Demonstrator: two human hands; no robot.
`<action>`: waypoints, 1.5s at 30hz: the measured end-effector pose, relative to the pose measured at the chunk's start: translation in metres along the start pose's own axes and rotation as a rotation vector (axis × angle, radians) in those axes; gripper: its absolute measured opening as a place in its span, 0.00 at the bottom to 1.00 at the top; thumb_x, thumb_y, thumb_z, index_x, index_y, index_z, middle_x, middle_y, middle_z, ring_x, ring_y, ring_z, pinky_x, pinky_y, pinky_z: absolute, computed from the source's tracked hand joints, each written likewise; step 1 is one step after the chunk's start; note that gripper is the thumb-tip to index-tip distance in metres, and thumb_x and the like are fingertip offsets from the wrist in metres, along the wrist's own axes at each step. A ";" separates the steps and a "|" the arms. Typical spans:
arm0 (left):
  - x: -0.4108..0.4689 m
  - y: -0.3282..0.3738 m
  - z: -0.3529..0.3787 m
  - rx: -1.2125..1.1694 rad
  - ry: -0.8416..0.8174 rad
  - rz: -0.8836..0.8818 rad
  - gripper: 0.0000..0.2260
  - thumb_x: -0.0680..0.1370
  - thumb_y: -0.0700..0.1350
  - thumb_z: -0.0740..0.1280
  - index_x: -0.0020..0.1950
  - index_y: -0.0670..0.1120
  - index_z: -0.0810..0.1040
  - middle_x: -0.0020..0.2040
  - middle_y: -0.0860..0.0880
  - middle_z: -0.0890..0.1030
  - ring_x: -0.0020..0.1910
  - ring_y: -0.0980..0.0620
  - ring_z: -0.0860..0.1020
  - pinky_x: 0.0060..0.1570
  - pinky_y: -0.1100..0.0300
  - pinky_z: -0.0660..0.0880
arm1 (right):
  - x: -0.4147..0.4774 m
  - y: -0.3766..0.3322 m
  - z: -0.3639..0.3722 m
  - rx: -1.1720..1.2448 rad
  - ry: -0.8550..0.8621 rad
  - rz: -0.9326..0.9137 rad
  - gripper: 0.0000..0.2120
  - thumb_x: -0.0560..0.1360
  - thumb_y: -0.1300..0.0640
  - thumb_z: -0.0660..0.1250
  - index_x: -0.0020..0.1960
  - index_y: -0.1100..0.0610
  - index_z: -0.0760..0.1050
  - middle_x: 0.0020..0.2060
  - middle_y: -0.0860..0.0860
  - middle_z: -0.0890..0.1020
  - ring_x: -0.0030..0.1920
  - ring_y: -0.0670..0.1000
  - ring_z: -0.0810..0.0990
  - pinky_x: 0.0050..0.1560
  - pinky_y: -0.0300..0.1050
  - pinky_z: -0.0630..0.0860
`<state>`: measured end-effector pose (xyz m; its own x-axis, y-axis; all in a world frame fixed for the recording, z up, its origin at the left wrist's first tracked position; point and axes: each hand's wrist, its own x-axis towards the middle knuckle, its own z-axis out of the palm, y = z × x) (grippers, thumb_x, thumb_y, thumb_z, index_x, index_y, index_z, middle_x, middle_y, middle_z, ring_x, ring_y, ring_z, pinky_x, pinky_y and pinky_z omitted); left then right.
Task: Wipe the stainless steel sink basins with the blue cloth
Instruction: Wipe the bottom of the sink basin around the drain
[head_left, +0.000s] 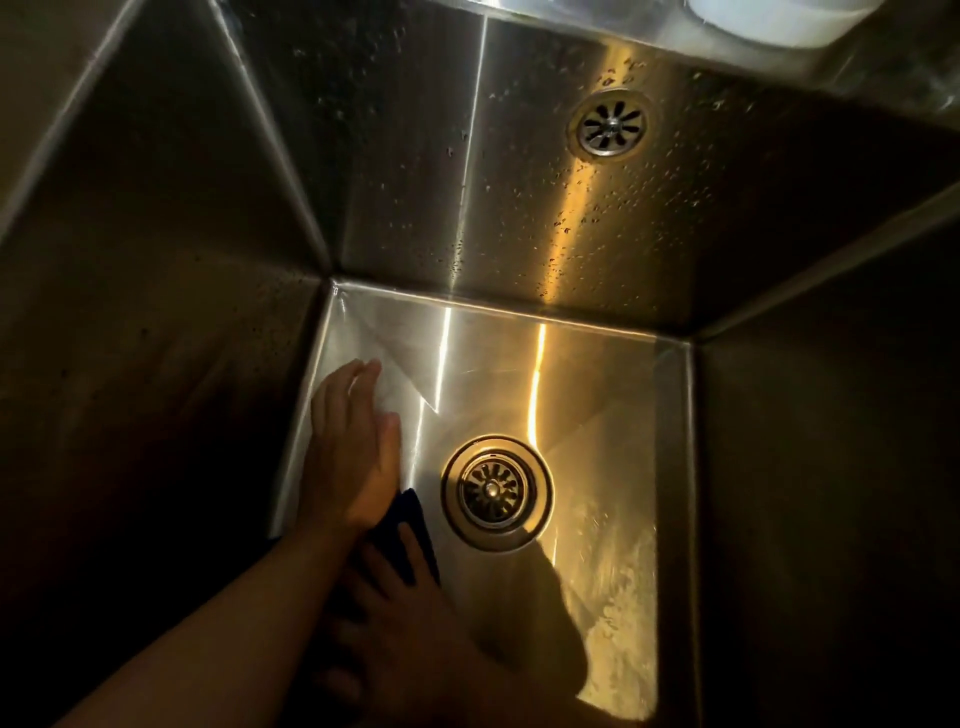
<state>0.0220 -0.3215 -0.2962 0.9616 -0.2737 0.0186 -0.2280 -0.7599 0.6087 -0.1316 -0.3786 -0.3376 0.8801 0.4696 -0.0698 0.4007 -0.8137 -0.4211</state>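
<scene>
low in the frame, the blue cloth (410, 530) is lying between the flat, spread left hand (353, 441) and the right hand (395, 613), whose fingers are pressing its lower edge.

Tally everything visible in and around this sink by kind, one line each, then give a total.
Hands: 2, left hand flat on the basin floor, right hand on the cloth
Blue cloth: 1
Floor drain strainer: 1
Back-wall image of a drain, probably a reflection: 1
Sink basin: 1
White container at the top edge: 1
Total: 7
</scene>
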 end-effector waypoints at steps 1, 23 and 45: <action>-0.004 -0.001 -0.001 0.027 -0.024 0.008 0.24 0.77 0.51 0.51 0.71 0.41 0.64 0.69 0.40 0.66 0.69 0.42 0.64 0.66 0.50 0.63 | -0.005 0.005 -0.004 -0.001 -0.014 -0.026 0.23 0.77 0.38 0.57 0.71 0.43 0.65 0.74 0.50 0.63 0.77 0.55 0.47 0.71 0.68 0.48; -0.054 0.003 0.006 0.279 -0.342 0.166 0.24 0.77 0.54 0.55 0.70 0.44 0.68 0.69 0.38 0.67 0.68 0.37 0.65 0.66 0.41 0.63 | -0.138 0.086 -0.072 -0.183 -0.149 0.307 0.33 0.75 0.34 0.55 0.76 0.40 0.51 0.78 0.48 0.50 0.76 0.54 0.52 0.68 0.69 0.57; -0.058 -0.016 0.001 0.667 -0.691 0.931 0.31 0.75 0.59 0.53 0.75 0.62 0.43 0.78 0.45 0.38 0.75 0.45 0.37 0.72 0.40 0.38 | -0.124 0.165 -0.069 -0.049 0.187 0.811 0.27 0.80 0.40 0.42 0.77 0.43 0.43 0.78 0.48 0.45 0.77 0.53 0.46 0.74 0.60 0.52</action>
<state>-0.0302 -0.2939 -0.3083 0.1793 -0.9335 -0.3106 -0.9730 -0.2148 0.0841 -0.1570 -0.5947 -0.3359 0.9263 -0.3300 -0.1817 -0.3693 -0.8909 -0.2643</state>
